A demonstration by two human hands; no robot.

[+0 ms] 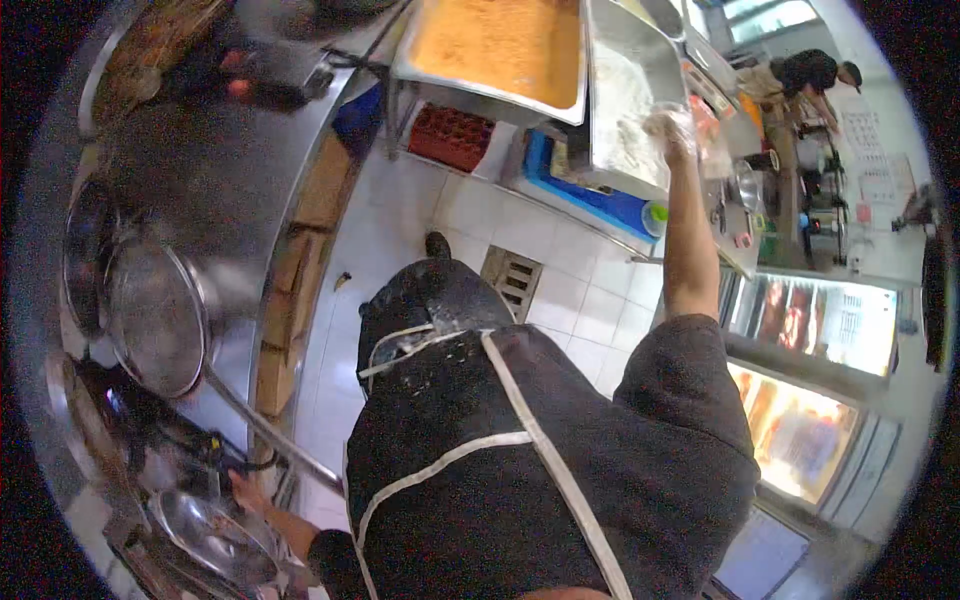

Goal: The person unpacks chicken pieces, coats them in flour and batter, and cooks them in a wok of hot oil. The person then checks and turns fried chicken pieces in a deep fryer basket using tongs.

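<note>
My right hand [672, 132], seemingly in a clear plastic covering, is at the right side of a deep metal tray [668, 50] of white powder [622, 90]. Its fingers are blurred against the powder, so what they hold is unclear. To the left of that tray is another metal tray [575, 106] filled with an orange-brown mixture [497, 45]. My left hand [252, 496] reaches low on the left, beside dark pipework [225, 455] and a shiny metal bowl [215, 535]. Small and blurred, its fingers do not show their grip.
A large round strainer [155, 315] lies over the metal worktop [190, 160], its long handle [275, 435] reaching toward my body. Below the trays are a red crate [450, 137] and a blue bin [590, 195]. A floor drain [511, 280] is near my feet. Another person [800, 75] bends over at the far right.
</note>
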